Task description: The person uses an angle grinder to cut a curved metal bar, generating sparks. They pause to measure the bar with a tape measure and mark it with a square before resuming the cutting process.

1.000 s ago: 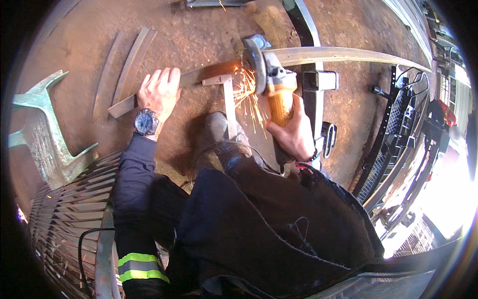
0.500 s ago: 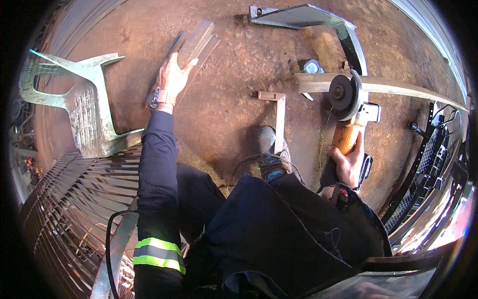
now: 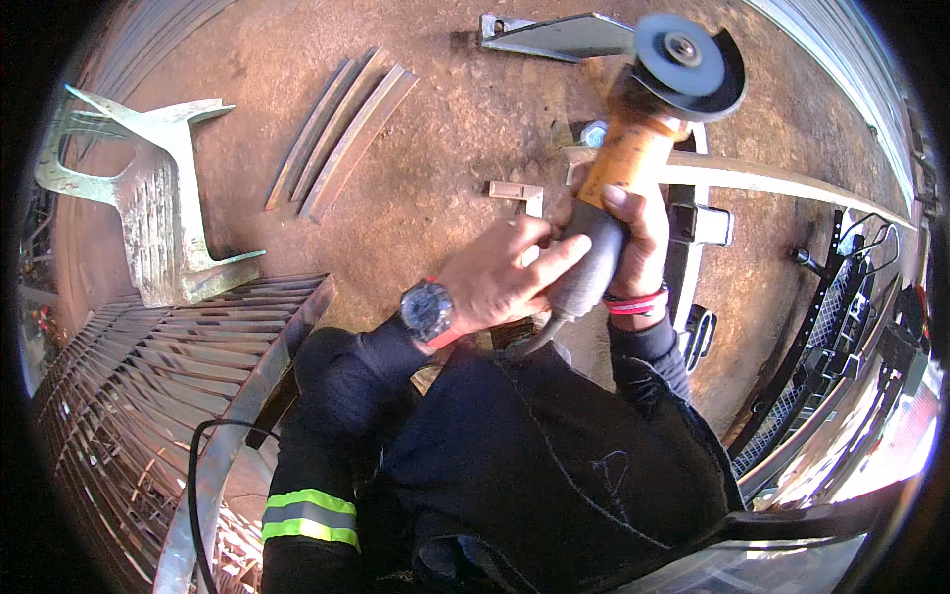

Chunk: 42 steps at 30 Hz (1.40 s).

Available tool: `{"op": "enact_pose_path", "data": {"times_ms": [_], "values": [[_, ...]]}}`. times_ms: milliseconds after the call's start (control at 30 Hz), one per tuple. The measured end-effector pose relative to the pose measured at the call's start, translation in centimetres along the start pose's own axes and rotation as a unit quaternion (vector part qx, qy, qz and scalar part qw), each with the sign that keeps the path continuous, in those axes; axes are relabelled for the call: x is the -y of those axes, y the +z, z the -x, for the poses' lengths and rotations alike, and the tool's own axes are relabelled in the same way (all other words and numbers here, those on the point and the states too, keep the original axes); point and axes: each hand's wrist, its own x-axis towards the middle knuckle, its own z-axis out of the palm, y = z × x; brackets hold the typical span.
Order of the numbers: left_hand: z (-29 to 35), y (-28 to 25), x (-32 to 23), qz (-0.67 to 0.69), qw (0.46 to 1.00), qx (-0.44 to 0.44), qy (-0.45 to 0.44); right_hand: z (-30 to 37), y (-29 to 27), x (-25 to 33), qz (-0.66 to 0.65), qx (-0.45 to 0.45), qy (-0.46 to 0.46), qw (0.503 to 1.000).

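My right hand [image 3: 641, 236] grips an angle grinder [image 3: 638, 148] by its dark rear body, with the thumb on top. The grinder is tilted up in front of me, its orange housing and round disc [image 3: 679, 49] pointing away, with a dark guard on the disc's right side. My left hand [image 3: 500, 272], with a watch on the wrist, reaches over to the rear body. Its fingers are apart, and the index finger lies against the grinder. A cord leaves the grinder's back end toward my lap.
Several curved metal strips [image 3: 358, 144] lie on the ground at the far left, near a worn pale green chair [image 3: 168, 213]. A metal square [image 3: 515, 191] lies ahead. A long flat bar [image 3: 772, 180] and a bent steel piece [image 3: 554, 40] lie beyond. A slatted metal grille [image 3: 188, 366] stands lower left.
My left hand has let go of the metal strips and come to the grinder's rear body. My right hand has raised the grinder and brought it inward. The strips now lie spread on the ground.
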Motion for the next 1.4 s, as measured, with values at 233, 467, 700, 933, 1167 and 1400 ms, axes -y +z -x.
{"op": "enact_pose_path", "data": {"times_ms": [233,467,700,933,1167,1400], "values": [[2.3,-6.5,-0.5,0.075,0.962,0.085,-0.249,-0.8,5.5,-2.2,0.064,0.037,-0.046,0.996],[3.7,-8.2,3.1,0.067,0.877,0.067,-0.470,-2.8,10.5,-12.1,-0.176,0.158,0.046,0.970],[8.7,-6.4,11.7,-0.040,0.874,-0.026,-0.483,-3.4,6.3,-15.5,0.386,0.211,-0.128,0.889],[11.7,-3.6,15.5,-0.084,0.820,-0.004,-0.566,4.1,-3.2,-12.0,0.487,0.091,-0.067,0.866],[13.5,-2.6,15.8,-0.161,0.848,-0.046,-0.503,4.6,-7.9,-14.3,0.611,-0.036,0.024,0.791],[16.3,-4.0,14.2,-0.097,0.834,-0.009,-0.543,2.5,-4.8,-15.3,0.694,-0.028,0.084,0.714]]}}
